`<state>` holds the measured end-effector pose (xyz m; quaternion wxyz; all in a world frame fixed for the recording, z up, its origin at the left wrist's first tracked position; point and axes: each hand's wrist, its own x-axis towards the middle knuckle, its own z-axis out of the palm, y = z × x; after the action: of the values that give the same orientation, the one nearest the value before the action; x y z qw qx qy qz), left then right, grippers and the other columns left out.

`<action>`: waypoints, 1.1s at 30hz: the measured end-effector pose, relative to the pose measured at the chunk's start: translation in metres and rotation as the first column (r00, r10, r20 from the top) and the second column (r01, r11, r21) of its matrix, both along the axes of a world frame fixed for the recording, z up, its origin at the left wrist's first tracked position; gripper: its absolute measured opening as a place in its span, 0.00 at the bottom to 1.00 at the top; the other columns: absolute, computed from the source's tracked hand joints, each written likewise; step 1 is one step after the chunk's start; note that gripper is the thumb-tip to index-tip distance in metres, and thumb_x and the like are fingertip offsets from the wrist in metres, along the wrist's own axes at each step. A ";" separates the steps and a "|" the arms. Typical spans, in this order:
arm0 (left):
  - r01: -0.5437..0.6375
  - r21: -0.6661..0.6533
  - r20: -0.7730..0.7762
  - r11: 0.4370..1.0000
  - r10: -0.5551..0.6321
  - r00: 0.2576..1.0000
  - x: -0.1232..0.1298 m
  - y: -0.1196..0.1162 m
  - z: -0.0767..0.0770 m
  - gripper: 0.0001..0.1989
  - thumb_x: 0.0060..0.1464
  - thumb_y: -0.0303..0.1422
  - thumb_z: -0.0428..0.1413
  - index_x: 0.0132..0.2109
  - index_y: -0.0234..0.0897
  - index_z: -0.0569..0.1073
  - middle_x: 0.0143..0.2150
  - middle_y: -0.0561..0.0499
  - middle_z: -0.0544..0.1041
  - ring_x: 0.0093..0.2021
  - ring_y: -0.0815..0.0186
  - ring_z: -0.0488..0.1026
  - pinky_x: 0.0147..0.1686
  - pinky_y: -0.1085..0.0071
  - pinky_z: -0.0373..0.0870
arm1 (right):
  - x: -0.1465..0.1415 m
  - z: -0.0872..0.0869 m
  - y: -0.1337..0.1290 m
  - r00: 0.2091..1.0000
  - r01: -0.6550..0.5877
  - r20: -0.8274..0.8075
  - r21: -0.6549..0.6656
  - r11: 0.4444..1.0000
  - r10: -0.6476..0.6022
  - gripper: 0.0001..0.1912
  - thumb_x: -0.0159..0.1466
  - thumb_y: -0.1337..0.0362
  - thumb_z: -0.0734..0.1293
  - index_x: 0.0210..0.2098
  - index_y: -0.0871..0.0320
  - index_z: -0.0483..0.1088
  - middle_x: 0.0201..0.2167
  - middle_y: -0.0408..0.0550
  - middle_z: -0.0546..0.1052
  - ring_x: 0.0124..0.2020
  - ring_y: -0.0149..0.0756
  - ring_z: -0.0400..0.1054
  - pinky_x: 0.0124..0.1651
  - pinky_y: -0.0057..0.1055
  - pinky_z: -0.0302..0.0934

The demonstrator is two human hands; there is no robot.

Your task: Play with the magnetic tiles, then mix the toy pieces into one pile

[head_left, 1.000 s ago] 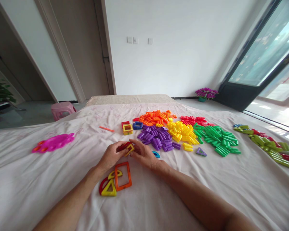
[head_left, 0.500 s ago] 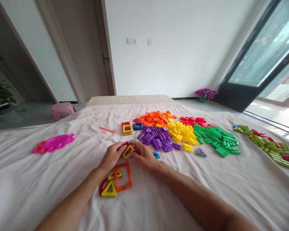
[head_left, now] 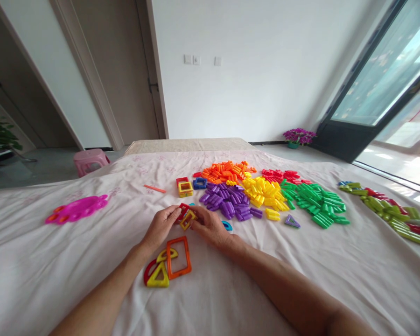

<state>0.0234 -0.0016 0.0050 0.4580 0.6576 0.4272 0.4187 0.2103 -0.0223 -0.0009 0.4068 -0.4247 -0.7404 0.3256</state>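
Two hands face each other mid-view from where I watch, thumbs and fingers closed: the left hand [head_left: 162,227] pinches one red frame [head_left: 182,208], and the right hand [head_left: 210,227] grips one yellow square [head_left: 184,218] by its edge. Those two pieces overlap over the cloth [head_left: 252,289], and fingers hide part of each. Nearer me I count four flat shapes clustered and overlapping: one orange rectangle [head_left: 180,273], one yellow triangle [head_left: 157,283], one red half-ring [head_left: 147,272], one yellow half-ring [head_left: 162,255]. Beyond the hands sits one yellow stack [head_left: 185,193], its layers too small for me to count, with one red piece [head_left: 182,179] behind and at least one blue piece [head_left: 200,187] to its right. One orange stick [head_left: 155,188] lies left of that. By the right hand I see one blue half-ring [head_left: 228,225], and well to the right one purple triangle [head_left: 292,226]. Five heaps spread farther back, too crowded to count: orange [head_left: 227,172], purple [head_left: 227,200], yellow [head_left: 266,191], red [head_left: 283,176] and green [head_left: 318,203]. One mixed heap [head_left: 380,206] lies at the far right, and one magenta tray [head_left: 79,209] at the far left.
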 end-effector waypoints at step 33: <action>-0.091 0.061 -0.113 0.994 0.098 0.989 0.000 0.001 -0.005 0.21 0.57 0.44 0.52 0.50 0.34 0.76 0.44 0.47 0.80 0.46 0.58 0.76 0.46 0.66 0.71 | 0.001 0.007 -0.005 0.986 -0.001 0.165 0.065 0.998 -0.010 0.20 0.60 0.70 0.63 0.51 0.55 0.69 0.32 0.42 0.75 0.27 0.29 0.65 0.29 0.23 0.54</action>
<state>0.0234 -0.0004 0.0004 0.3937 0.6722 0.4720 0.4127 0.2110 -0.0276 0.0058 0.3583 -0.4383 -0.7809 0.2640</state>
